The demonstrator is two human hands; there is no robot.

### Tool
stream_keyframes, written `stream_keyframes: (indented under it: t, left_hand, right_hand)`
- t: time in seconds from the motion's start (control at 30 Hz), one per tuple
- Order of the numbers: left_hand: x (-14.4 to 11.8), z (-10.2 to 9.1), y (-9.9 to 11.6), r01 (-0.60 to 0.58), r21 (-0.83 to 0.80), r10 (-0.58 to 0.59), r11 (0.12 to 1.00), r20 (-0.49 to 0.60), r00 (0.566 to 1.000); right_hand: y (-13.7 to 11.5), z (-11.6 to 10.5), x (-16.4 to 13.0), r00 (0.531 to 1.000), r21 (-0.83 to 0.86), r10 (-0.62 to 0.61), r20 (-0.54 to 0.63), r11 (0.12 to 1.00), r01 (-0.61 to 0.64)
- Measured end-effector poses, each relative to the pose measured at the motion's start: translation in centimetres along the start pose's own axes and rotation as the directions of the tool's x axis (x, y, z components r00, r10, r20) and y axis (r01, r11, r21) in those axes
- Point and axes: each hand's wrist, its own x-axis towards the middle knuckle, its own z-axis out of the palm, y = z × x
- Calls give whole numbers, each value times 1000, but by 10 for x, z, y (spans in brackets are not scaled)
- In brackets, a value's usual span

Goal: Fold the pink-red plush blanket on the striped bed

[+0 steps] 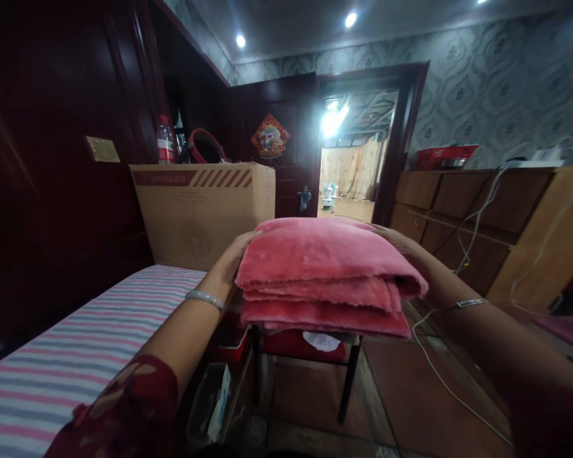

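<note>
Folded pink blanket (322,273) held up in front of the person, chest height, above a small dark stool (310,356). Left hand (232,257) against the blanket's left edge, palm on the side, fingers (248,238) pressed together and curled onto the top corner. Right hand (403,245) on the right edge, mostly behind the fold; fingers there can't be told, hidden by the fabric. Both hands clamp the stack between them. Bangle (204,297) on left wrist, thin bracelet (470,303) on right wrist. Blanket folded in several layers, raw edges facing the camera. Striped bed (90,343) lower left, cardboard box (205,210) at its far end, bottle (165,141) behind the box. Wooden cabinet (487,222) on the right, white cable (439,362) trailing to the floor. Open doorway (353,159) straight ahead.
</note>
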Motion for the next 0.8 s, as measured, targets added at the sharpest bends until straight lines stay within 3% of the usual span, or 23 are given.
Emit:
stream_keyframes:
  t: [0.07,0.2,0.3,0.5,0.57,0.63,0.7,0.77,0.8]
  left_hand:
    - [9,-7,1,14,19,-14,1000,-21,1000]
    - [26,-18,8,73,60,-65,996,-116,991]
    - [24,-22,7,97,100,-82,990,-146,986]
    - [4,-26,7,30,210,21,977,-235,972]
    - [1,-23,13,-5,264,85,964,-292,953]
    - [-3,-17,21,-88,377,213,922,-305,928]
    - [-11,-7,29,-258,603,426,755,-152,892]
    - [-26,5,34,-454,782,570,428,156,806]
    - [-35,10,35,-521,813,577,261,301,759]
  right_hand:
    - [3,-2,0,1000,11,-9,-7,1000,9]
    - [2,-8,4,982,-59,-29,-187,998,18]
    - [-1,-10,-1,984,-142,-49,-170,990,25]
    - [-9,-16,-9,975,-361,-122,-188,931,47]
    - [-15,-17,-10,955,-475,-204,-216,876,80]
    - [-25,-13,-15,928,-588,-334,-166,789,179]
    - [-37,-4,-27,885,-680,-465,-7,651,337]
    - [-49,7,-46,820,-717,-528,222,481,504]
    - [-53,12,-56,782,-714,-524,336,400,575]
